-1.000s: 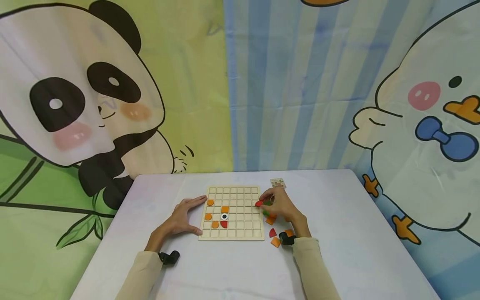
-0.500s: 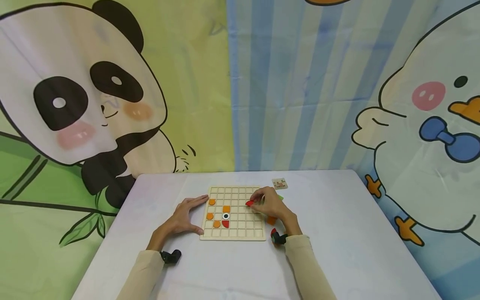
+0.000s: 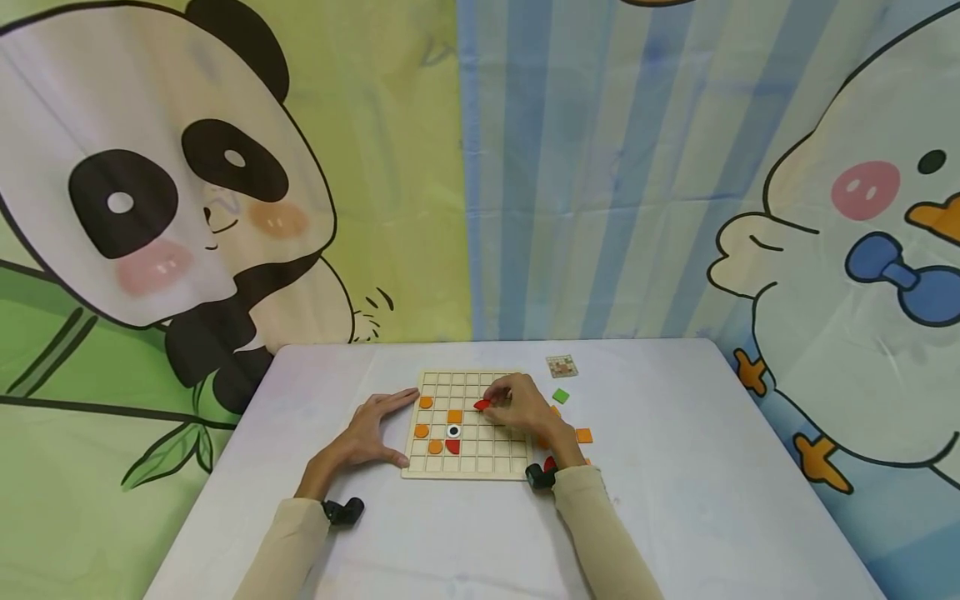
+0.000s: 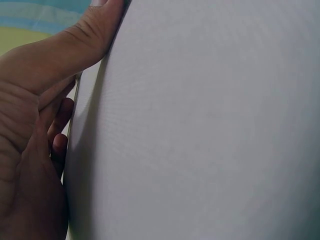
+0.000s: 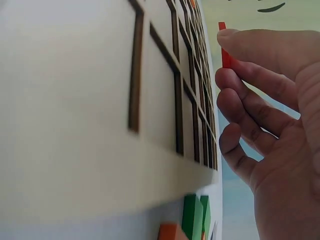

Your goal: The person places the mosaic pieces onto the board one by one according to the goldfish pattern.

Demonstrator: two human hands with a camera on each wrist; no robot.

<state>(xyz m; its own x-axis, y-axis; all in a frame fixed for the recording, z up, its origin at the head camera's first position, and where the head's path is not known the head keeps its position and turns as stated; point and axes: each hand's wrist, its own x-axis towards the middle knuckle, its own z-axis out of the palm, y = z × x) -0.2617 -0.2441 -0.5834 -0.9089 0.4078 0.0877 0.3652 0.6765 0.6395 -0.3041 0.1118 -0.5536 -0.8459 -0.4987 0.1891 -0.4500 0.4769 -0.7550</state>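
Observation:
My right hand (image 3: 525,408) pinches a red quarter-round tile (image 3: 482,405) between thumb and fingers, over the upper right part of a pale wooden grid board (image 3: 487,472). In the right wrist view the red tile (image 5: 226,57) stands edge-on at the fingertips. My left hand (image 3: 369,433) spreads along the board's left side, fingertips at the upper corner and thumb at the lower one. On the board lie several orange discs (image 3: 422,431), an orange square (image 3: 454,416), a white disc with a black ring (image 3: 453,431) and another red quarter-round tile (image 3: 452,447).
Right of the board, a green square (image 3: 561,396), an orange square (image 3: 583,436) and a red piece (image 3: 550,463) lie on the white table (image 3: 435,542), some partly behind my right arm. A small printed card (image 3: 562,367) rests at the back. A cartoon curtain (image 3: 405,167) hangs behind.
My right hand has carried the red tile leftward from beside the loose pieces to over the board, uncovering the green square and an orange one. My left hand stays at the board's edge.

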